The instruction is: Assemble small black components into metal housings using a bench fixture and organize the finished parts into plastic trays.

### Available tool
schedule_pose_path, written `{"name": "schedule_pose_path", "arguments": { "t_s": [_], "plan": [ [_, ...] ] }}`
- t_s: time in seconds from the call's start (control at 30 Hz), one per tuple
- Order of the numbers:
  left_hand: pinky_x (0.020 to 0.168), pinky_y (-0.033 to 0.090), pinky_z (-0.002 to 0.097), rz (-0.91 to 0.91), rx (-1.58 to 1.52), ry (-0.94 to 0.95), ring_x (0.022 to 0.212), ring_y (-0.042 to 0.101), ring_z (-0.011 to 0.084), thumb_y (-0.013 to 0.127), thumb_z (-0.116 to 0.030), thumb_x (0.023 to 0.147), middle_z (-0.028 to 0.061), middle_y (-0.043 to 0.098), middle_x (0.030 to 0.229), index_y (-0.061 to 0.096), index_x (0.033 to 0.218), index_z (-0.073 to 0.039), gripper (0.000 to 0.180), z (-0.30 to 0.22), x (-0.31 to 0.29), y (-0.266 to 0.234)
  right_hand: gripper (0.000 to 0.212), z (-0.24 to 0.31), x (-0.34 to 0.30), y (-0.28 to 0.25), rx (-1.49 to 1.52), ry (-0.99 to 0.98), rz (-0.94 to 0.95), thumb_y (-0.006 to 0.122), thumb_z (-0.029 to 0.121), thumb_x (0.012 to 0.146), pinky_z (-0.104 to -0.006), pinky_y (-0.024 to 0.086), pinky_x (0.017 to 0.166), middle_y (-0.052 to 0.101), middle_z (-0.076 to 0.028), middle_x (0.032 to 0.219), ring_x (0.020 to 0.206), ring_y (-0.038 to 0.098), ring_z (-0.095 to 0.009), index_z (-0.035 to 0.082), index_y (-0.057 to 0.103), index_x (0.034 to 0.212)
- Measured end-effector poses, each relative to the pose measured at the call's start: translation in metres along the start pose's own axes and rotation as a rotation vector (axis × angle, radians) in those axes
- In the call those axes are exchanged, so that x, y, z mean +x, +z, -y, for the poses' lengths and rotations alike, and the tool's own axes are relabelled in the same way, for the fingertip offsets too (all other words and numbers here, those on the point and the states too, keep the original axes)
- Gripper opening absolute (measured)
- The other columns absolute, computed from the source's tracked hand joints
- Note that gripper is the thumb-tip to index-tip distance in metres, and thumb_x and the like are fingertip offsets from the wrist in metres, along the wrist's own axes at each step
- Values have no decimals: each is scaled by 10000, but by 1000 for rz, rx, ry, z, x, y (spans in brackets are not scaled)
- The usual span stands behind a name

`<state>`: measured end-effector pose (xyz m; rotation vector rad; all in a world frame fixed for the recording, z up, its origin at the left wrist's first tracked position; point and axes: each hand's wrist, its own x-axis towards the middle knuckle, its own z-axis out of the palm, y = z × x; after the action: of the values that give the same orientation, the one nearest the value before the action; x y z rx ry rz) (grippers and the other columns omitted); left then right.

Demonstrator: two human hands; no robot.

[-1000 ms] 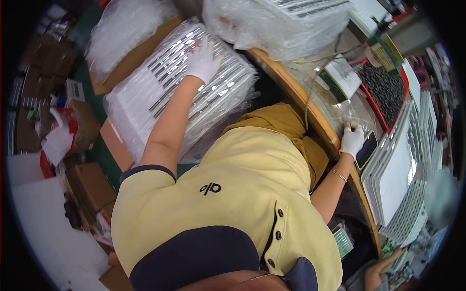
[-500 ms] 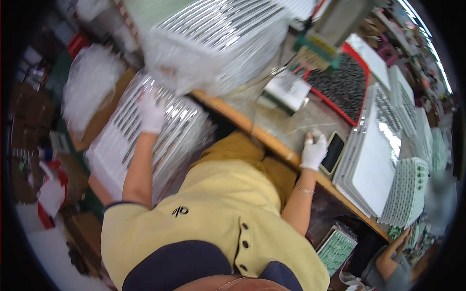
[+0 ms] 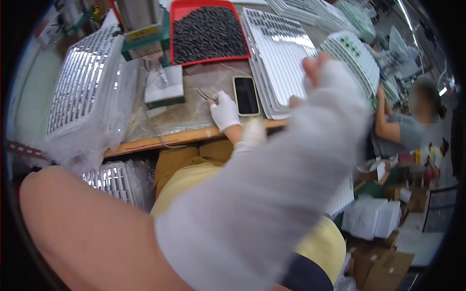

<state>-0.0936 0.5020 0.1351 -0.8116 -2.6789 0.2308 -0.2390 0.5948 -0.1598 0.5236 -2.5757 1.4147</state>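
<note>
My left hand point(image 3: 272, 179), in a white glove with bare fingertips, is raised very close to the view and partly blurred. It reaches from the lower left toward the upper right, thumb apart from the bent fingers, with nothing visible in it. Behind it, my gloved right hand point(image 3: 224, 112) rests at the bench's front edge, its fingers pinching thin dark tweezers point(image 3: 203, 95). A phone point(image 3: 246, 96) lies just right of that hand. Left of the tweezers sits a small white-topped box point(image 3: 165, 86). My left hand covers part of the bench's right side.
A red tray point(image 3: 173, 29) of small black pieces lies at the back. White slotted panels point(image 3: 279, 63) are stacked to its right; bagged shiny panels point(image 3: 85, 80) lean at the left. A green-based device point(image 3: 144, 46) stands beside the tray. A co-worker point(image 3: 400, 126) works at the right.
The view has turned to the right. My left hand has left the bagged panels beside the bench and come up close to the view. My right hand stays by the phone.
</note>
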Motion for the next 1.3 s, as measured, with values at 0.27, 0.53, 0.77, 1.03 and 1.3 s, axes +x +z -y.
{"name": "schedule_pose_path", "arguments": {
  "t_s": [0.27, 0.53, 0.77, 1.03, 1.3],
  "plan": [
    [856, 453, 357, 92, -68, 253, 918, 558, 261, 571, -144, 703, 126, 587, 873, 609, 885, 29, 254, -12, 11, 0, 135, -3, 22, 29, -170, 214, -58, 535, 141, 866, -393, 450, 650, 579, -179, 806, 694, 555, -281, 7, 542, 885],
    [631, 476, 341, 573, -32, 322, 825, 630, 202, 670, -298, 731, 17, 669, 818, 711, 876, -123, 231, -12, -15, 19, 228, -29, 12, -5, -130, 215, -43, 517, 268, 916, -438, 462, 714, 636, -212, 836, 810, 617, -375, 48, 565, 954],
    [673, 486, 398, -255, -16, -441, 784, 605, 332, 645, -115, 674, 119, 612, 1026, 584, 818, -54, 168, 112, -151, 116, 180, -5, 10, 3, 65, 194, 137, 522, 173, 927, -309, 420, 572, 563, -109, 656, 577, 510, -180, 42, 585, 1033],
    [636, 493, 369, -382, 120, -590, 837, 614, 319, 637, -42, 687, 68, 624, 1025, 615, 864, -93, 186, 106, -216, 201, 178, -6, 11, 7, 75, 174, 216, 527, 156, 927, -281, 387, 525, 524, -43, 601, 532, 452, -115, 34, 609, 1027],
    [592, 461, 355, -660, -51, -821, 630, 573, 269, 635, -138, 782, 72, 632, 804, 626, 898, -59, 140, 144, -189, 148, 218, 3, 6, -2, 186, 266, 101, 467, 111, 949, -213, 365, 439, 562, -11, 656, 478, 450, -68, 37, 579, 1122]
  ]
}}
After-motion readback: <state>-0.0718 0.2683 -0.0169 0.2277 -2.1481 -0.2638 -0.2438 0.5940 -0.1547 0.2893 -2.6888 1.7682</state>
